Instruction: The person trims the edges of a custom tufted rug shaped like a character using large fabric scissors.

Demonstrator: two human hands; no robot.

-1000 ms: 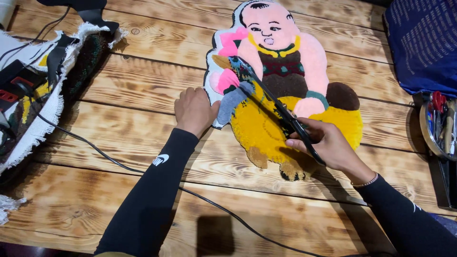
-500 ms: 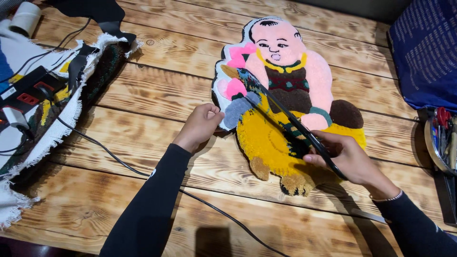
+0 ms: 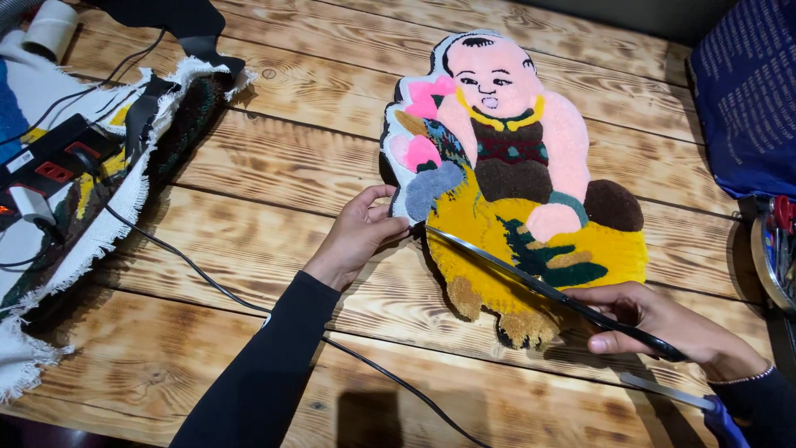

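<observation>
A tufted rug piece [image 3: 514, 191] shaped like a seated child, in pink, yellow, brown and green, lies flat on the wooden table [image 3: 274, 174]. My left hand [image 3: 358, 234] pinches its left edge by the grey patch. My right hand [image 3: 663, 325] grips long dark scissors [image 3: 539, 286]. The blades run diagonally over the yellow lower part, and their tip rests near my left fingers at the rug's edge.
A frayed piece of tufting cloth [image 3: 91, 216] lies at the left with a black power strip [image 3: 50, 162] on it. Its black cable [image 3: 249, 303] crosses the table under my left arm. Blue fabric [image 3: 746, 99] and a round container [image 3: 775, 249] sit at the right.
The scissors have dropped from across the figure's upper left to the lower left edge, the tip now beside my left fingers. My left hand went from resting flat to pinching the rug's edge.
</observation>
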